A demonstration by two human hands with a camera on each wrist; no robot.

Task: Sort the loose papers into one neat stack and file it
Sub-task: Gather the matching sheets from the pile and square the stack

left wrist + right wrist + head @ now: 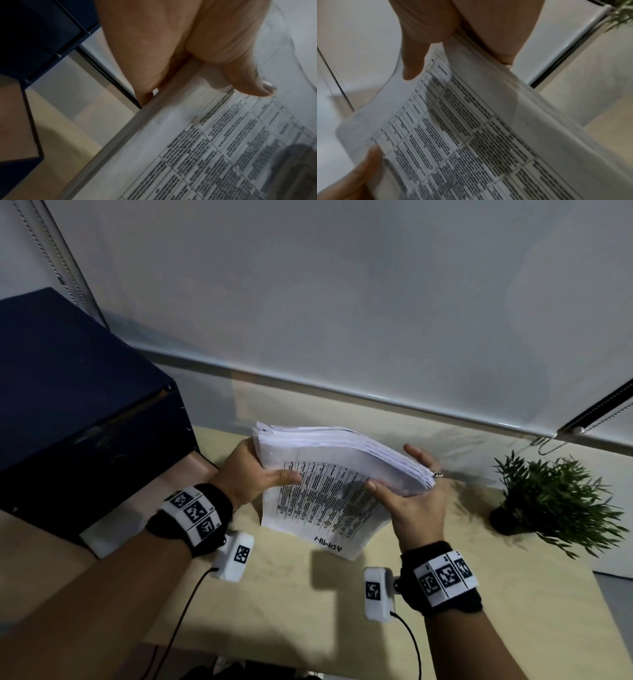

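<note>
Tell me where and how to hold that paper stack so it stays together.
Grip the stack by its two short edges, one from each side, as the left hand and right hand do now, thumbs on the printed face. It is thick and bowed, with fanned sheet edges, so a one-sided pinch would probably let sheets slip.

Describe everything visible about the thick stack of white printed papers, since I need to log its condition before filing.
The thick stack of white printed papers is held above the pale wooden desk, tilted toward the camera and bowed. Its facing sheet carries a black-ruled table of dense text, with the word ADMIN near the lower edge. The upper edges are ragged, not yet squared. The left hand grips its left side, thumb on the front sheet; the right hand holds the right side, thumb in front, fingers behind. Nothing else touches it.
</note>
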